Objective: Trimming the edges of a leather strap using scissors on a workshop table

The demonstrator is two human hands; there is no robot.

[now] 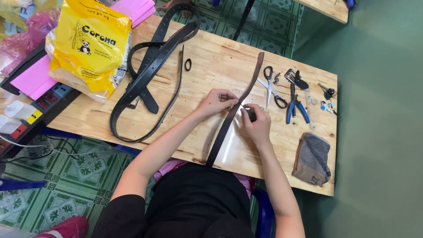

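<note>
A long dark brown leather strap (232, 115) lies slanted across the pale wooden surface (207, 66), its near end hanging over the edge. The left hand (217, 101) pinches the strap's edge with closed fingers. The right hand (255, 123) is curled around a small dark thing pressed by the strap; I cannot tell what it is. Holding the strap flat and tight should help here. Silver scissors (271, 88) and blue-handled pliers (295, 105) lie just right; a heap of black belts (150, 75) lies left.
</note>
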